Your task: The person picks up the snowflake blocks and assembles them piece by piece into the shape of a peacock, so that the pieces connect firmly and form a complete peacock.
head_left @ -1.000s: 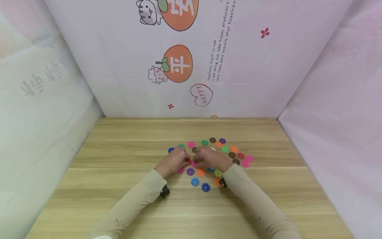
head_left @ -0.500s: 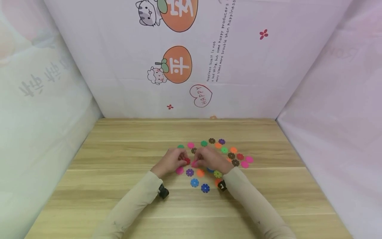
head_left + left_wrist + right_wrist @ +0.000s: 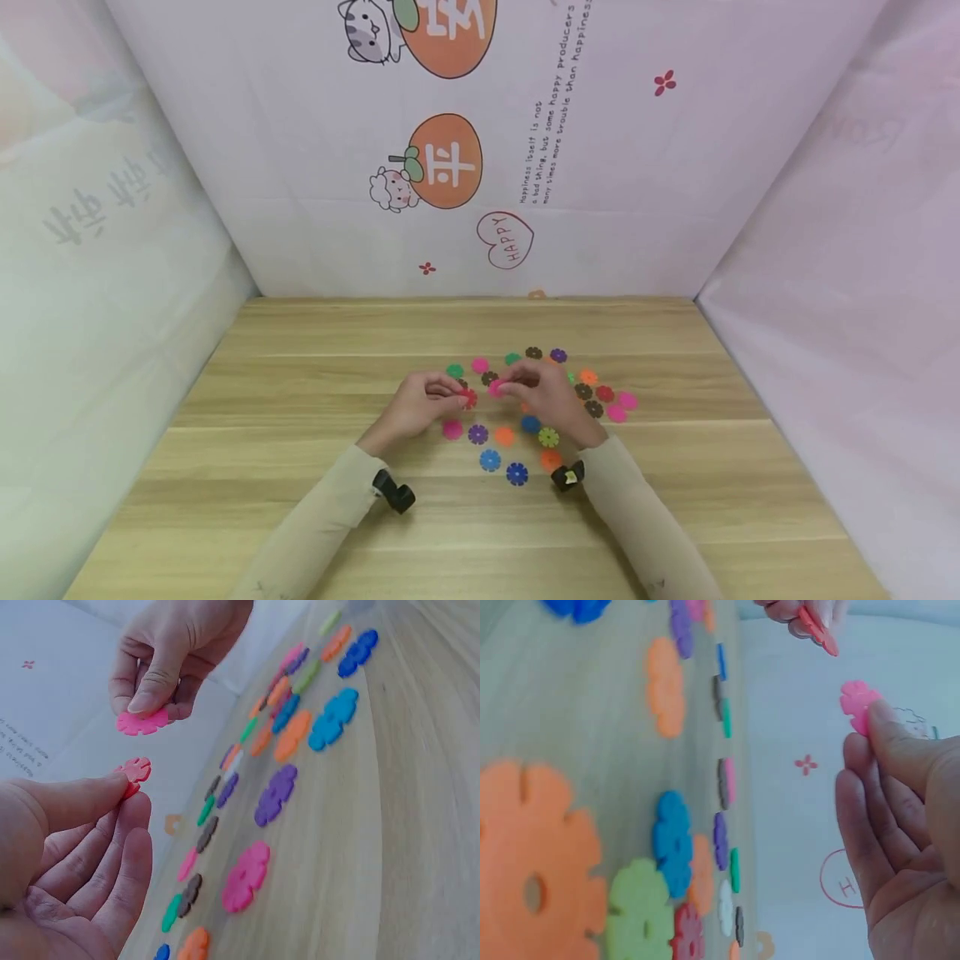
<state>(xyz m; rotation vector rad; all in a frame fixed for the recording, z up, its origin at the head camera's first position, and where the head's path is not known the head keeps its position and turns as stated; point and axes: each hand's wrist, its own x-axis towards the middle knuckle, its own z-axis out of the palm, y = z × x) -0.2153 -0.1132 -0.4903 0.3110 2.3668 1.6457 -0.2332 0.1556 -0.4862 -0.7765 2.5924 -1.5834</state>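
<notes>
We see the person's left hand (image 3: 420, 406) pinching a red flower-shaped disc (image 3: 138, 769) between thumb and finger, while the right hand (image 3: 553, 403) pinches a pink disc (image 3: 857, 703). Both pieces are up off the wooden table (image 3: 480, 533), near each other but apart (whether the red one is really two pieces, we cannot tell). We judge that only the picking up is done: the pair is unjoined, and other discs (image 3: 517, 474) lie loose below.

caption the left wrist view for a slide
Left hand pinching a red disc, right hand a pink disc, with more notched discs on the wooden table.
</notes>
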